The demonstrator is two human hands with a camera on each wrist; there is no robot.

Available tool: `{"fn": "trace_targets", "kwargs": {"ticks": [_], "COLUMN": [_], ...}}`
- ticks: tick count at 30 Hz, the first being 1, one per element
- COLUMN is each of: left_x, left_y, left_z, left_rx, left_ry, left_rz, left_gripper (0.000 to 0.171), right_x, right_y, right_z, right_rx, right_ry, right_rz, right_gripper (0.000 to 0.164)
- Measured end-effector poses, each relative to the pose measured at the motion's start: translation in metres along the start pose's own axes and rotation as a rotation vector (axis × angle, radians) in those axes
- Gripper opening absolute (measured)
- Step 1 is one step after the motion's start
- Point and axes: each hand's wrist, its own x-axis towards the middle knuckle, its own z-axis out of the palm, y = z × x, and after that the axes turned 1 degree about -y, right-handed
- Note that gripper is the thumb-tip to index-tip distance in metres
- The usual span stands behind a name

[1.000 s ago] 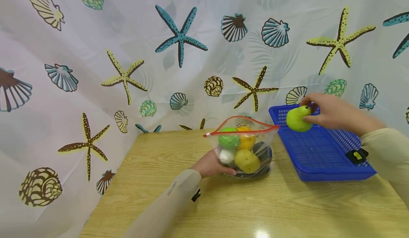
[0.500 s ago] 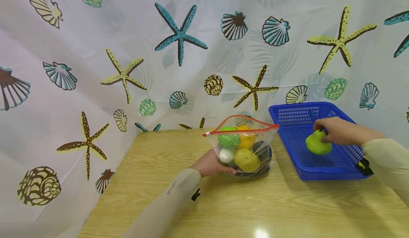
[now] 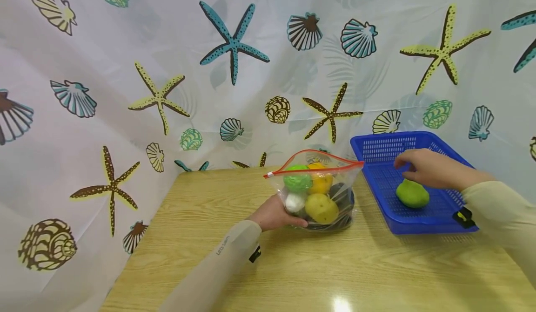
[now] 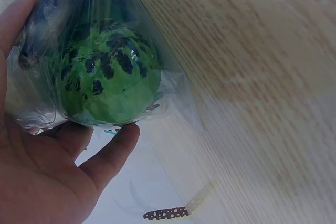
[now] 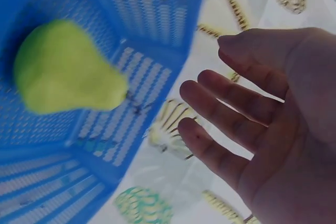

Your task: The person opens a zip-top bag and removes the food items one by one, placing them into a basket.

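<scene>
On the table stands a clear zip bag (image 3: 315,171) with a red zip edge, its mouth gaping. Through the plastic show a potato (image 3: 321,208), a white round piece (image 3: 295,202), a green one (image 3: 298,180), an orange one (image 3: 321,181) and a dark one (image 3: 343,200). My left hand (image 3: 277,214) holds the bag low on its left side. A green ball with dark markings (image 4: 113,80) shows inside in the left wrist view. A green pear (image 3: 412,194) lies in the blue basket (image 3: 418,227). Just above it, my right hand (image 3: 431,167) has its fingers loosely bent, apart from the pear.
The wooden table (image 3: 293,274) bears both bag and basket, with the basket to the right of the bag. A white curtain (image 3: 251,102) printed with starfish and shells hangs close behind them.
The right hand lowered the pear from beside the bag into the basket, let it go and rose slightly off it. The left hand and bag have stayed in place.
</scene>
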Motion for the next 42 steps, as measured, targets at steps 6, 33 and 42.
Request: {"fn": "trace_targets", "kwargs": {"ticks": [6,33,42], "left_x": [0.001,-0.014,-0.003], "left_y": [-0.001,0.031,0.007], "left_z": [-0.001,-0.01,-0.004], "left_rx": [-0.025,-0.083,-0.047], "left_ry": [-0.01,-0.024,-0.025], "left_rz": [0.019,0.068,0.041], "left_gripper": [0.09,0.083,0.085], "right_x": [0.014,0.084,0.103], "right_y": [-0.033,-0.165,-0.165], "right_z": [-0.015,-0.032,-0.021], "right_rx": [-0.017,0.064,0.031], "right_ry": [0.107,0.184,-0.039], "right_rz": [-0.043,-0.491,-0.358], "right_gripper": [0.019,0.02,0.028]}}
